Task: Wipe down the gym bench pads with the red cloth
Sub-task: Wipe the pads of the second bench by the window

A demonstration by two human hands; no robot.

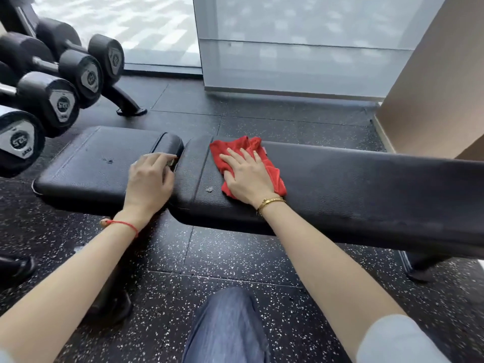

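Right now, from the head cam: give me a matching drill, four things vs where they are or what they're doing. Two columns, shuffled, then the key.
Column 1
1. red cloth
2. left hand
3. right hand
4. dumbbells

Column 2
A. on a rack, far left of the view
B. rests on the short pad, fingers at the gap between the pads
C. spread on the long pad, near its left end
D. flat on top of the cloth, fingers straight

Pairs: 1-C, 2-B, 3-D, 4-A
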